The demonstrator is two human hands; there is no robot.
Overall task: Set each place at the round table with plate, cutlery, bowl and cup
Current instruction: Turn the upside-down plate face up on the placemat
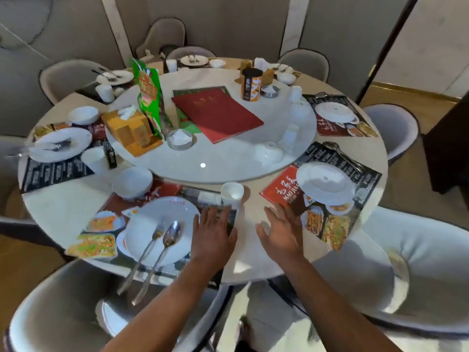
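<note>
My left hand [212, 231] lies flat and empty on the near placemat [152, 199], my right hand [280, 231] spread, empty, beside it. Cup [232, 194] just beyond; plate [160, 232] with fork [144, 257] and spoon [162, 255] left, bowl [132, 182] farther on the desk [253, 250].

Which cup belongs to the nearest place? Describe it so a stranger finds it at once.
Start at the turntable in the table's middle and come to its near edge. Just below stands a white cup, touching the left hand's fingertips. Unlike the other cups, it sits beyond both hands, right of the nearest plate.

red menu [217, 115] on lazy susan [215, 171], orange tissue box [128, 132], green packet [148, 97], black-lidded canister [251, 85]
</note>
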